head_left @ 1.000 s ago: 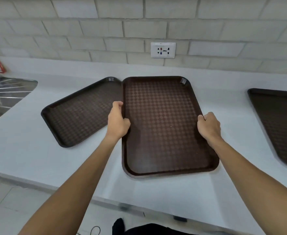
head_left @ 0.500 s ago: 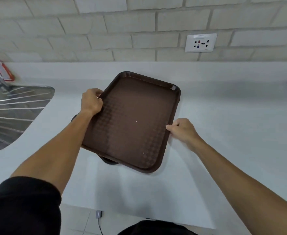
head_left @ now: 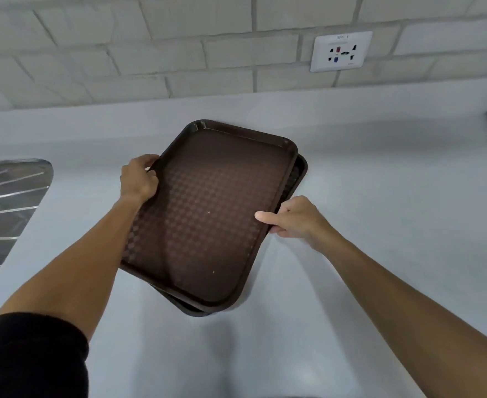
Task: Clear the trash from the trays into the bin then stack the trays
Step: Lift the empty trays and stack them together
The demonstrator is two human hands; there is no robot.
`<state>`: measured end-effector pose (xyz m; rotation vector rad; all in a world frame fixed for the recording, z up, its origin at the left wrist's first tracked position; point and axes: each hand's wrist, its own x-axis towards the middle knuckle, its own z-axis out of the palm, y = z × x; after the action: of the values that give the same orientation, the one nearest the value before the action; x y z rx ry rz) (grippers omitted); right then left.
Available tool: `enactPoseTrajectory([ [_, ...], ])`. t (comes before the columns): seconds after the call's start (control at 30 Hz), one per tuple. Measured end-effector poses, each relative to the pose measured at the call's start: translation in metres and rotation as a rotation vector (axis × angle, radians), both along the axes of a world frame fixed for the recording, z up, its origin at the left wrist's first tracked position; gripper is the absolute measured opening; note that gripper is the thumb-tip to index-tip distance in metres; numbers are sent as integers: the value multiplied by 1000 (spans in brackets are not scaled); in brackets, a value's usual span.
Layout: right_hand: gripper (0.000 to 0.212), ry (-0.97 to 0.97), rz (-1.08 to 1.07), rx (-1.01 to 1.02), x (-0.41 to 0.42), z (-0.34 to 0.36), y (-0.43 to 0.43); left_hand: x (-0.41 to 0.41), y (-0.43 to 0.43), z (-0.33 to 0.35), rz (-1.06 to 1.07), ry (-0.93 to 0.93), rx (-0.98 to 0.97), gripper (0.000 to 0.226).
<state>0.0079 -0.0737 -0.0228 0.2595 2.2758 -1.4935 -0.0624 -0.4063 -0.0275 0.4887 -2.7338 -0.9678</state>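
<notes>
Person, two arms in view.

Left hand [head_left: 138, 179]: bare from fingertips to wrist.

Left forearm [head_left: 92, 254]: bare along its whole visible length.

Left sleeve [head_left: 29, 354]: black, plain and matte, of soft-looking fabric. Its hem is a rounded, slightly uneven edge that ends above the forearm. The weave is too dark to make out.

Right hand [head_left: 296, 218]: bare. Thumbnail [head_left: 260, 216] visible, cut short.

Right forearm [head_left: 394, 291]: bare up to where the picture's edge cuts it off. What is worn higher on that arm cannot be told.

Left grip [head_left: 138, 179], right grip [head_left: 294, 218] — holding upper tray [head_left: 207, 214].
</notes>
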Motion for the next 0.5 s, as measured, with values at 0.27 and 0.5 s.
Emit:
enactPoseTrajectory([
  [0.27,68,-22,-163,-204,15,-8,-12,-16,-5,-4,-146,-100,-1,42],
  [0.5,64,-11,-28,-55,36,-17,-20,-17,3,-8,-88,-98,-115,33],
])
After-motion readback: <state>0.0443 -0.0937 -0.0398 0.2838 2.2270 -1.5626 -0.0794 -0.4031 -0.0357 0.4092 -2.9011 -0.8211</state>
